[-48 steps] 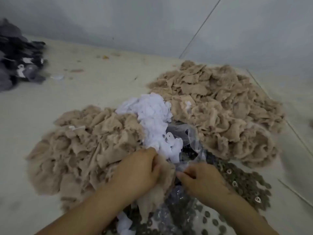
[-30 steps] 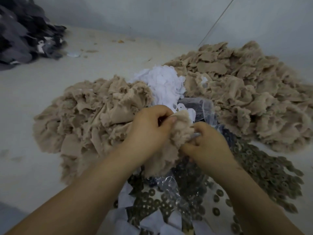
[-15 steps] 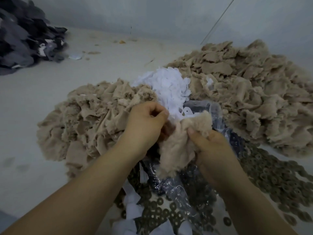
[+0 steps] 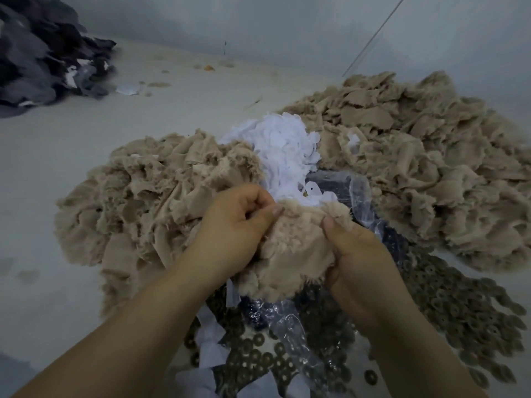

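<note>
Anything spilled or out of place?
Dark rings lie spilled over the floor lower right, outside the clear plastic bag. One white scrap sits in the right tan pile, away from the white heap. The tan piece held by left hand and right hand looks intact.

Beige piece [image 4: 290, 251]: matt, fuzzy, frayed cloth. Bag [image 4: 290, 323]: glossy, crinkled clear plastic. White scraps [image 4: 284, 150]: matt, papery.
</note>
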A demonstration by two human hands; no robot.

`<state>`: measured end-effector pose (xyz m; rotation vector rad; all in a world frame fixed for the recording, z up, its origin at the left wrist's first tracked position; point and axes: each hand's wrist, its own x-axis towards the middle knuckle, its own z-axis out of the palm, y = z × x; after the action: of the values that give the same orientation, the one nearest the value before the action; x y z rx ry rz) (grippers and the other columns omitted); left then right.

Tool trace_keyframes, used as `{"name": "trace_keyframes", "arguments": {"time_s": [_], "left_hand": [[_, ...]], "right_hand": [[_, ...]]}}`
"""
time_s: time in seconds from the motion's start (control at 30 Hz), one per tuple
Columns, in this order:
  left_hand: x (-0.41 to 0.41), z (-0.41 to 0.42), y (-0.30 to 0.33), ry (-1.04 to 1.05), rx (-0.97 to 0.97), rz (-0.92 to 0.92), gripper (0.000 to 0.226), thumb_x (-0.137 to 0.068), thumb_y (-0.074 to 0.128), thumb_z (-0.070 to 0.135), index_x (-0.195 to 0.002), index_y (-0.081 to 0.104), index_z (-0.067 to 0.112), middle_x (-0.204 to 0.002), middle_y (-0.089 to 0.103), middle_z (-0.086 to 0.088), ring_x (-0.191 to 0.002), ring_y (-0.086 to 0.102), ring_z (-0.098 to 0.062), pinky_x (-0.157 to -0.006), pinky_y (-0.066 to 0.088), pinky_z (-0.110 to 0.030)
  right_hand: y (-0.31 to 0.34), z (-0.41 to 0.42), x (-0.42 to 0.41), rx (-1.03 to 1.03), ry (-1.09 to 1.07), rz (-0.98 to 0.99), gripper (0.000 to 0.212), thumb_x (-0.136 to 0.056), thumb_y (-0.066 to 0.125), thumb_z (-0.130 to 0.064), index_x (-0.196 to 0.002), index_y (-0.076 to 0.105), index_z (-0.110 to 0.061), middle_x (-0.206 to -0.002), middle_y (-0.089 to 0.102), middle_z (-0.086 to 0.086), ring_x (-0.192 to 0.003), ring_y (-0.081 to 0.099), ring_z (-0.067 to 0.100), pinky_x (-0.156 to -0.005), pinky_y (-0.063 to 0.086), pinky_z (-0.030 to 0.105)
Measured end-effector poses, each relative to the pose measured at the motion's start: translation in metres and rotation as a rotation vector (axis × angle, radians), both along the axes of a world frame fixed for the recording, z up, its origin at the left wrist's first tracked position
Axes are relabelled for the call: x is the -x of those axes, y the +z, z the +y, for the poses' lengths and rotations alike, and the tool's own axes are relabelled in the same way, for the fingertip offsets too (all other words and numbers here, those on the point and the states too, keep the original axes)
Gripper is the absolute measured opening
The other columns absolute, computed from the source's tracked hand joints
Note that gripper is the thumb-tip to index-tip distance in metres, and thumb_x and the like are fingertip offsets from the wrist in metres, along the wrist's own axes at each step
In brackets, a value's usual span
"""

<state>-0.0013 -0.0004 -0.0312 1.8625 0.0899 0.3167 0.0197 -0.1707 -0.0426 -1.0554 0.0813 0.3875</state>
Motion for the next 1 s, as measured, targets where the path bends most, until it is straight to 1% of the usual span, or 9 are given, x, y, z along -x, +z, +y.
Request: {"name": "trace_keyframes", "arguments": {"time_s": [0.07, 0.17, 0.23, 0.3, 0.4, 0.53, 0.73, 0.87, 1.0], "left_hand": [[0.003, 0.001, 0.0, 0.048, -0.121, -0.024, 0.018, -0.095, 0.062, 0.013, -0.077, 0.062, 0.015, -0.057, 0.056, 0.007, -0.045, 0.047, -0.004, -0.046, 0.04, -0.018], [0.01, 0.001, 0.003, 0.152, -0.46, -0.224, 0.014, -0.093, 0.062, 0.009, -0.079, 0.062, 0.011, -0.079, 0.057, 0.002, -0.07, 0.052, -0.006, -0.062, 0.039, -0.012], [0.015, -0.001, 0.003, 0.136, -0.493, -0.305, 0.029, -0.095, 0.058, 0.027, -0.071, 0.06, 0.011, -0.071, 0.053, 0.003, -0.068, 0.048, -0.008, -0.061, 0.036, -0.015], [0.019, -0.005, 0.004, 0.023, -0.358, -0.225, 0.044, -0.092, 0.054, 0.047, -0.063, 0.055, 0.014, -0.057, 0.048, 0.009, -0.056, 0.047, -0.007, -0.052, 0.033, -0.016], [0.022, -0.009, 0.001, -0.013, -0.251, -0.072, 0.04, -0.092, 0.065, 0.034, -0.059, 0.054, 0.014, -0.05, 0.044, 0.01, -0.048, 0.041, -0.002, -0.047, 0.03, -0.014], [0.018, -0.01, -0.005, 0.039, 0.03, -0.017, 0.031, -0.094, 0.063, 0.022, -0.076, 0.07, -0.002, -0.064, 0.061, -0.021, -0.053, 0.05, -0.013, -0.049, 0.039, -0.024], [0.013, -0.018, -0.015, 0.042, 0.314, 0.022, 0.041, -0.094, 0.063, 0.029, -0.074, 0.063, -0.006, -0.061, 0.059, -0.023, -0.054, 0.051, -0.018, -0.046, 0.045, -0.026], [0.011, -0.02, -0.021, -0.01, 0.563, 0.058, 0.036, -0.09, 0.062, 0.033, -0.082, 0.071, 0.0, -0.08, 0.073, -0.017, -0.069, 0.067, -0.022, -0.063, 0.059, -0.03], [0.012, -0.019, -0.025, -0.038, 0.619, 0.077, 0.04, -0.089, 0.06, 0.036, -0.094, 0.071, -0.003, -0.095, 0.072, -0.026, -0.083, 0.069, -0.03, -0.077, 0.06, -0.037]], "right_hand": [[0.001, 0.001, 0.001, -0.015, 0.008, 0.017, 0.033, -0.102, 0.045, -0.019, -0.113, 0.068, 0.003, -0.109, 0.073, 0.021, -0.102, 0.071, 0.034, -0.079, 0.061, 0.039], [0.004, 0.005, 0.005, -0.04, 0.047, 0.025, 0.032, -0.099, 0.048, -0.021, -0.11, 0.07, 0.001, -0.108, 0.073, 0.021, -0.1, 0.071, 0.033, -0.079, 0.061, 0.039], [0.005, 0.007, 0.006, -0.057, 0.082, 0.001, 0.035, -0.094, 0.051, -0.024, -0.111, 0.069, 0.002, -0.109, 0.072, 0.022, -0.103, 0.071, 0.034, -0.081, 0.061, 0.039], [0.003, 0.008, 0.006, -0.055, 0.093, -0.024, 0.037, -0.097, 0.05, -0.023, -0.114, 0.067, 0.005, -0.11, 0.071, 0.025, -0.105, 0.07, 0.035, -0.082, 0.061, 0.037], [-0.001, 0.012, 0.004, -0.017, 0.061, -0.01, 0.036, -0.1, 0.048, -0.021, -0.115, 0.066, 0.006, -0.11, 0.071, 0.025, -0.104, 0.07, 0.035, -0.08, 0.061, 0.035], [-0.003, 0.017, 0.009, -0.051, 0.116, 0.005, 0.044, -0.087, 0.059, -0.032, -0.116, 0.067, 0.0, -0.112, 0.073, 0.017, -0.104, 0.071, 0.026, -0.079, 0.06, 0.03], [-0.003, 0.02, 0.015, -0.114, 0.197, 0.163, 0.046, -0.08, 0.068, -0.017, -0.121, 0.065, 0.001, -0.117, 0.07, 0.022, -0.111, 0.067, 0.035, -0.101, 0.051, 0.05], [-0.002, 0.018, 0.014, -0.185, 0.226, 0.207, 0.041, -0.088, 0.06, -0.018, -0.125, 0.063, 0.0, -0.121, 0.067, 0.024, -0.115, 0.064, 0.037, -0.106, 0.044, 0.054], [-0.005, 0.018, 0.016, -0.208, 0.234, 0.214, 0.04, -0.091, 0.056, -0.016, -0.128, 0.062, -0.001, -0.123, 0.067, 0.022, -0.118, 0.063, 0.036, -0.109, 0.041, 0.054]]}}
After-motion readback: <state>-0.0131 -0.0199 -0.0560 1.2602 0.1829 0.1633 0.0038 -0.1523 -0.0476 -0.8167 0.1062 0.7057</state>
